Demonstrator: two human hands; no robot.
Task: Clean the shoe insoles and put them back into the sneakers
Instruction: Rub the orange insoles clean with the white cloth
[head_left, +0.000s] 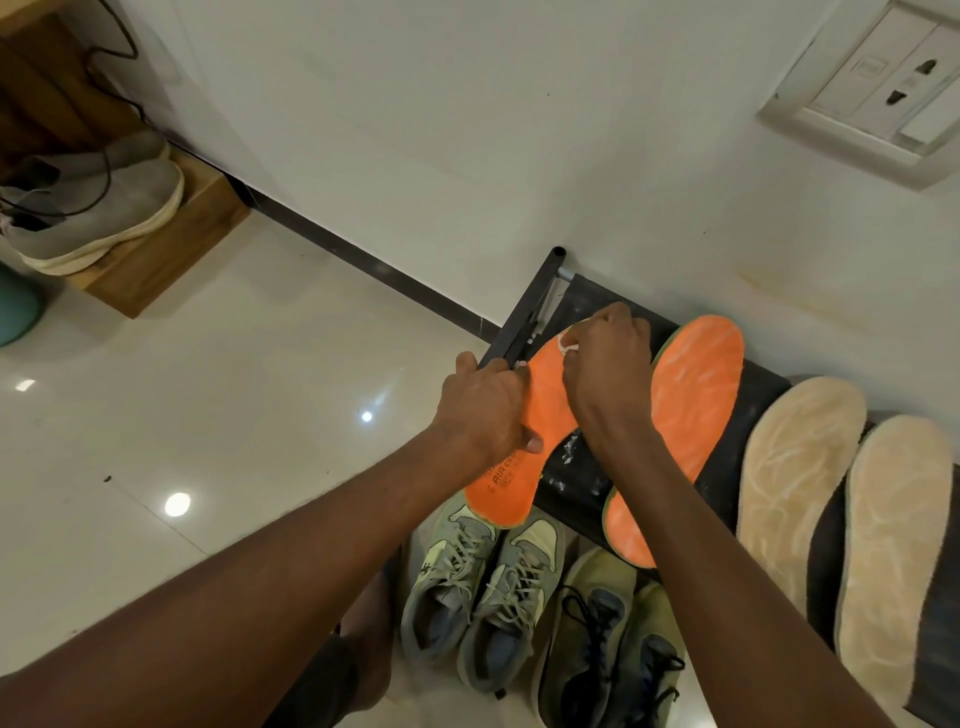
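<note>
Sneakers wait empty at 6 o'clock while you're mid-clean: your left hand pins the orange insole on the rack, your right hand pinches what looks like a white wipe toward 12. Next, scrub heelward.

Far right wall: white socket plate. Far left: grey shoes on wooden block; black cable above.

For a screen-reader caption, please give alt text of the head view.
Two hands work an orange insole on a black rack: left hand holds it, right hand rubs a white scrap on it. Three more insoles lie alongside; two sneaker pairs sit below.
</note>
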